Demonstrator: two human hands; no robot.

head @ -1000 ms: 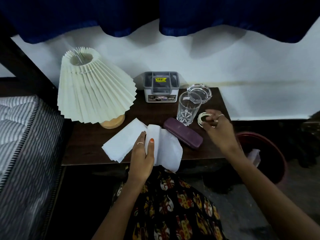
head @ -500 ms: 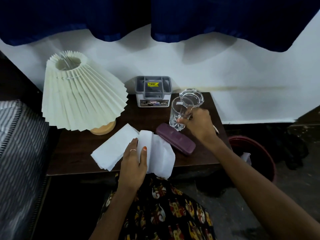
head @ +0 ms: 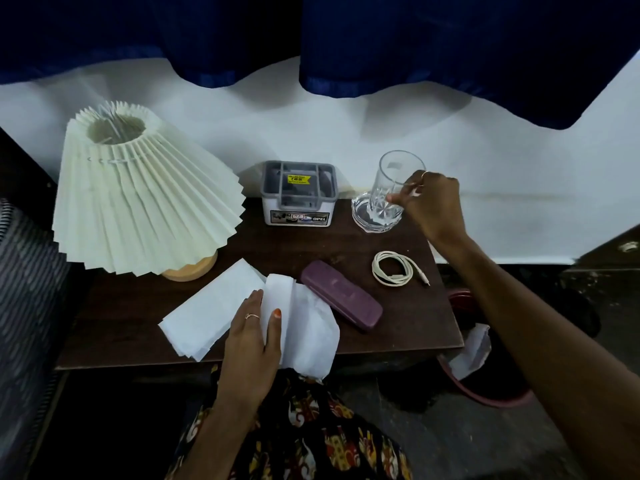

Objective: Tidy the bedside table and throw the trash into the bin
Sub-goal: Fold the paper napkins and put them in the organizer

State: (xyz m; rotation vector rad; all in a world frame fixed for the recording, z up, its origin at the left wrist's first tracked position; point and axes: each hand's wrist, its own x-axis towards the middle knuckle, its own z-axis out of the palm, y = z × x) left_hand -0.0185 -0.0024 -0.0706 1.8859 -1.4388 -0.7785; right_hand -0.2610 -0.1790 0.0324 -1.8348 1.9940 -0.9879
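Observation:
My right hand (head: 431,202) grips a clear drinking glass (head: 391,187) and holds it on or just above a clear glass dish (head: 363,214) at the back right of the dark wooden bedside table (head: 121,317). My left hand (head: 254,337) rests on white tissue papers (head: 207,306) at the table's front edge, thumb over a fold. A purple glasses case (head: 341,303) lies beside the papers. A coiled white cable (head: 393,268) lies loose near the right edge. A red bin (head: 485,393) with white paper in it stands on the floor to the right.
A pleated cream lamp (head: 142,195) stands at the table's back left. A grey and white organiser box (head: 299,194) sits at the back middle against the white wall. A striped mattress (head: 24,289) borders the left. Blue curtains (head: 311,36) hang above.
My right hand put down the coiled cable, took hold of the glass and carried it back onto the dish. My left hand stayed on the papers.

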